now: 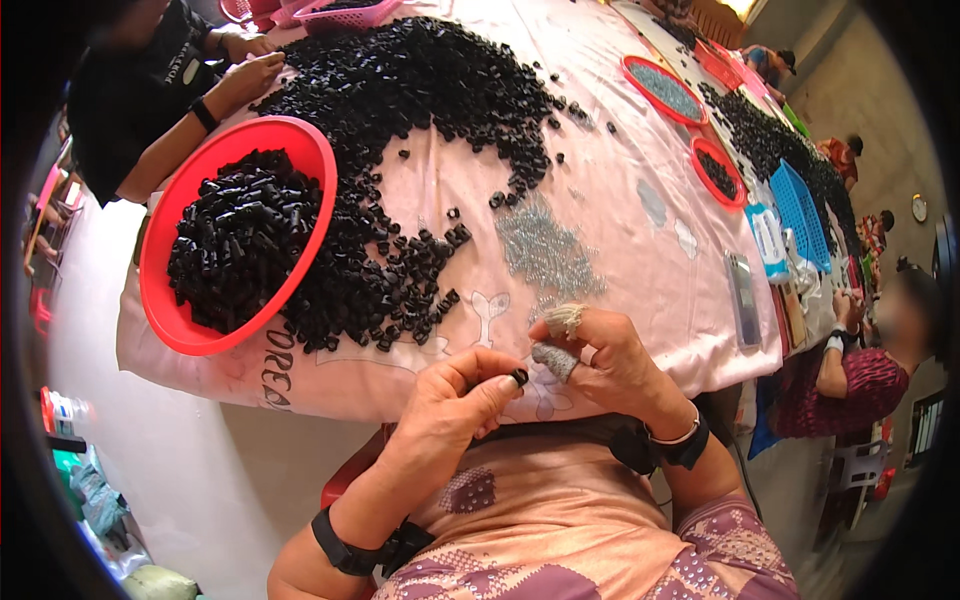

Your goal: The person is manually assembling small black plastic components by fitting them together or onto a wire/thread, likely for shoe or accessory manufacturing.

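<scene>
Between the thumb and forefinger of my left hand (455,400) is a small black plastic piece (519,377), short and round. Just right of it is my right hand (620,365), its fingers curled in toward the thumb. Grey and pale cloth wraps (555,362) cover some of its fingertips; whatever they pinch is too small or hidden. Beyond both hands a patch of tiny silvery metal pieces (545,250) lies on the pink cloth (640,270). A large heap of black plastic pieces (420,80) spreads over the far and left part of the table.
At left stands a red basin (325,190) full of black pieces. A co-worker's hands (255,70) are at the heap's far left. To the right are a phone (743,298), a blue basket (797,215), smaller red trays (630,75) and another person (850,370).
</scene>
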`<state>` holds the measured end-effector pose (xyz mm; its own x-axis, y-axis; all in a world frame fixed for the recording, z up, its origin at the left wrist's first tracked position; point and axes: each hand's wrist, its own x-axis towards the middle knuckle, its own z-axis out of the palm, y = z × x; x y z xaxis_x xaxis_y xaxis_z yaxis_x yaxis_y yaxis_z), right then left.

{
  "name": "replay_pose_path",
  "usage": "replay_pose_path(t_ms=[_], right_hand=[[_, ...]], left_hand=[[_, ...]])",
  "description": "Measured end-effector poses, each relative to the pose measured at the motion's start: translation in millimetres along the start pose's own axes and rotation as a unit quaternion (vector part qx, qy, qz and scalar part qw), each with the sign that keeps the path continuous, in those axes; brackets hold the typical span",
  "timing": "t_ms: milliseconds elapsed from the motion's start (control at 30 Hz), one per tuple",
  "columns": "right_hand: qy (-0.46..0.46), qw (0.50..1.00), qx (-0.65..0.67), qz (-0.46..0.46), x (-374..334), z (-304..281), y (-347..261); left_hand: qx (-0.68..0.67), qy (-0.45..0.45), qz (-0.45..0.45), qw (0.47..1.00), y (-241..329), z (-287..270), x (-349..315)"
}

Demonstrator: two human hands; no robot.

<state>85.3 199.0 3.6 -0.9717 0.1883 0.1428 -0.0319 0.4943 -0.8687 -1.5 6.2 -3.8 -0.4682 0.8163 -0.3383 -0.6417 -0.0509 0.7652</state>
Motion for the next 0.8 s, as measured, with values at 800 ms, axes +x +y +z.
replay_pose_path(t_ms=[800], right_hand=[[-0.073, 0.945, -0.318, 0.022, 188, 51, -8]], left_hand=[[0.079, -0.014, -0.029, 0.996, 11, 3, 0]])
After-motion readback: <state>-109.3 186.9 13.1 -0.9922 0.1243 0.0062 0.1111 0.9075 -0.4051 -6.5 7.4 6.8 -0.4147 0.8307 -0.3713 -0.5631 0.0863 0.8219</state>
